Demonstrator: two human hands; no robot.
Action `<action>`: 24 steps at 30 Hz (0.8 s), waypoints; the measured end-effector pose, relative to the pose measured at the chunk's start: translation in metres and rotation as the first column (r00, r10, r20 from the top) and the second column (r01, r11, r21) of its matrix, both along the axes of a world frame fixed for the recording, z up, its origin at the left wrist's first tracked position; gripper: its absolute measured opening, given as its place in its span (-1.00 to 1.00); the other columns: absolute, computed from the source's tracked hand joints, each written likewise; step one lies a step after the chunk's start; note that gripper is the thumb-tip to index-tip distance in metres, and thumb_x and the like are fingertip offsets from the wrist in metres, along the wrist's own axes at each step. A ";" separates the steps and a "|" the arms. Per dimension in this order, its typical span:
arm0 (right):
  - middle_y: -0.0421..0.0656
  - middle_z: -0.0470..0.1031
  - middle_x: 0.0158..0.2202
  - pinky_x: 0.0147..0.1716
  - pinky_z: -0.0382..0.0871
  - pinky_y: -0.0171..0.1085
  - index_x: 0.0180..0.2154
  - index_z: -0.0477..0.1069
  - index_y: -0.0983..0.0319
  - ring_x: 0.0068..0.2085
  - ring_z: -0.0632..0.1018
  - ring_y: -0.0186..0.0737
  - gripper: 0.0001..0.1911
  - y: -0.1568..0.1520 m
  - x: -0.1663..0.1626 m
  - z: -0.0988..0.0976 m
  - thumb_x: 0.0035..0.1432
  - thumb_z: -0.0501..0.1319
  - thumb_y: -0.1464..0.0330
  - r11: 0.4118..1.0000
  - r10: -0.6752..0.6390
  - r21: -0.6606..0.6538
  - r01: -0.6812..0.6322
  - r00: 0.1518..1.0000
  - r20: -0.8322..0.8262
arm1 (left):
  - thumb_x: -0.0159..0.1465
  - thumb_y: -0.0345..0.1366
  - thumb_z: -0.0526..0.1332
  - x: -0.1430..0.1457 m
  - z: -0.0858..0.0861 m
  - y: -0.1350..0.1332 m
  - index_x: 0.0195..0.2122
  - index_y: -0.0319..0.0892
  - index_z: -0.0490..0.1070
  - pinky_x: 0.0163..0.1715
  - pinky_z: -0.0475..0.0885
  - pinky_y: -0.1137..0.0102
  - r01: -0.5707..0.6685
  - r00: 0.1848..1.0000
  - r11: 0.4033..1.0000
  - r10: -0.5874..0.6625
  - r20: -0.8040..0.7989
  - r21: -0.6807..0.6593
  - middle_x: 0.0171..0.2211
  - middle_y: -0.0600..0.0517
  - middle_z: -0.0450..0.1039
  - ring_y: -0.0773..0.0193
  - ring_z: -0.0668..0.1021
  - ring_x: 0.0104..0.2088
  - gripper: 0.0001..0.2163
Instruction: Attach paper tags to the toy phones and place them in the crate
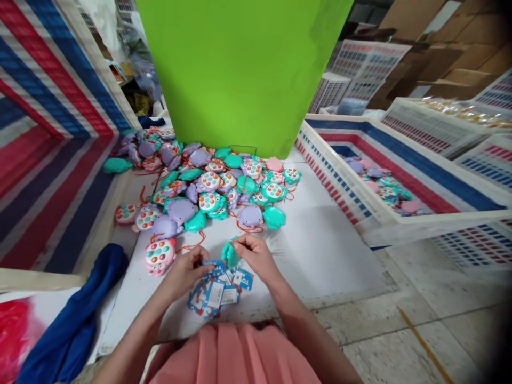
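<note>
Tabletop (320, 234) free right of toy pile (208, 182); green panel (244, 69) blocks beyond

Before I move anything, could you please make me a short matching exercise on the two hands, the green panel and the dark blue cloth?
Column one
1. Left hand
2. Right hand
3. Green panel
4. Dark blue cloth

Column two
A. Standing behind the toy pile
B. Holding a blue card
C. Lying beside the left striped crate
D. Pinching a teal toy

Right pairs: 1-B, 2-D, 3-A, 4-C.
</note>
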State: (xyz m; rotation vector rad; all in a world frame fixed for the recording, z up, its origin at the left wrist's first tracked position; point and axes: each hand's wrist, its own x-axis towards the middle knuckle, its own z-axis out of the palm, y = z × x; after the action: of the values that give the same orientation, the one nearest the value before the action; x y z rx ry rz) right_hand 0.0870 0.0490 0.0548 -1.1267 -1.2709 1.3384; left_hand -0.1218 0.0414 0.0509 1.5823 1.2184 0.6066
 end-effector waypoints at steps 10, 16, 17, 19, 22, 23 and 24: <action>-0.31 0.23 -0.64 -0.63 0.05 -0.44 -0.52 0.38 0.26 -0.60 0.22 -0.44 -0.86 -0.010 -0.013 0.005 0.04 0.14 0.40 0.993 0.084 0.054 -0.102 0.959 0.269 | 0.00 -0.17 0.34 0.015 0.020 0.006 -0.24 -0.23 0.38 -0.36 0.49 0.36 -0.277 0.849 0.922 0.366 0.381 -0.270 -0.37 0.04 0.50 0.32 0.52 -0.43 -0.65; -0.31 0.23 -0.65 -0.62 0.04 -0.44 -0.57 0.36 0.25 -0.59 0.23 -0.44 -0.85 -0.012 -0.016 0.001 0.00 0.11 0.45 0.992 0.060 0.085 -0.094 0.939 0.337 | 0.00 -0.19 0.36 0.019 0.022 0.005 -0.23 -0.23 0.37 -0.39 0.48 0.43 -0.261 0.806 0.903 0.398 0.438 -0.340 -0.40 0.05 0.53 0.35 0.53 -0.46 -0.65; -0.31 0.23 -0.65 -0.61 0.05 -0.44 -0.57 0.36 0.25 -0.59 0.23 -0.43 -0.86 -0.012 -0.016 0.000 -0.01 0.11 0.46 0.992 0.055 0.091 -0.091 0.937 0.345 | -0.01 -0.20 0.37 0.019 0.023 0.005 -0.23 -0.22 0.37 -0.39 0.48 0.43 -0.264 0.799 0.901 0.405 0.444 -0.345 -0.40 0.05 0.53 0.35 0.54 -0.45 -0.65; -0.32 0.23 -0.66 -0.61 0.05 -0.44 -0.58 0.35 0.24 -0.59 0.24 -0.43 -0.86 -0.012 -0.017 -0.001 -0.03 0.11 0.47 0.992 0.040 0.100 -0.082 0.930 0.366 | -0.02 -0.21 0.37 0.020 0.024 0.005 -0.24 -0.22 0.38 -0.38 0.48 0.44 -0.267 0.790 0.898 0.412 0.455 -0.349 -0.40 0.06 0.53 0.35 0.54 -0.44 -0.65; -0.32 0.23 -0.66 -0.60 0.05 -0.43 -0.59 0.34 0.24 -0.58 0.26 -0.42 -0.86 -0.013 -0.018 -0.002 -0.04 0.11 0.47 0.992 0.023 0.106 -0.070 0.918 0.397 | -0.01 -0.21 0.37 0.020 0.025 0.004 -0.23 -0.21 0.38 -0.36 0.48 0.44 -0.262 0.787 0.901 0.406 0.464 -0.345 -0.38 0.07 0.53 0.36 0.55 -0.43 -0.66; -0.32 0.23 -0.66 -0.60 0.05 -0.43 -0.59 0.34 0.24 -0.58 0.26 -0.42 -0.87 -0.013 -0.018 -0.003 -0.05 0.11 0.47 0.992 0.018 0.107 -0.067 0.914 0.405 | 0.00 -0.20 0.37 0.020 0.025 0.004 -0.23 -0.21 0.38 -0.35 0.48 0.44 -0.260 0.789 0.904 0.402 0.464 -0.341 -0.38 0.06 0.54 0.36 0.55 -0.43 -0.66; -0.32 0.23 -0.66 -0.60 0.05 -0.43 -0.59 0.34 0.24 -0.58 0.27 -0.42 -0.87 -0.013 -0.019 -0.004 -0.05 0.10 0.47 0.992 0.014 0.107 -0.064 0.912 0.411 | 0.00 -0.20 0.36 0.020 0.025 0.004 -0.23 -0.21 0.38 -0.34 0.48 0.43 -0.259 0.793 0.907 0.396 0.462 -0.333 -0.37 0.06 0.54 0.35 0.55 -0.42 -0.65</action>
State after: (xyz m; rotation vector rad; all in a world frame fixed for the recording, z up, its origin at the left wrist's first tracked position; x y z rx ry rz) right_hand 0.0685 0.0357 0.0513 -1.3484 -1.6604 1.0676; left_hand -0.1013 0.0452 0.0759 0.8981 1.1006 0.9921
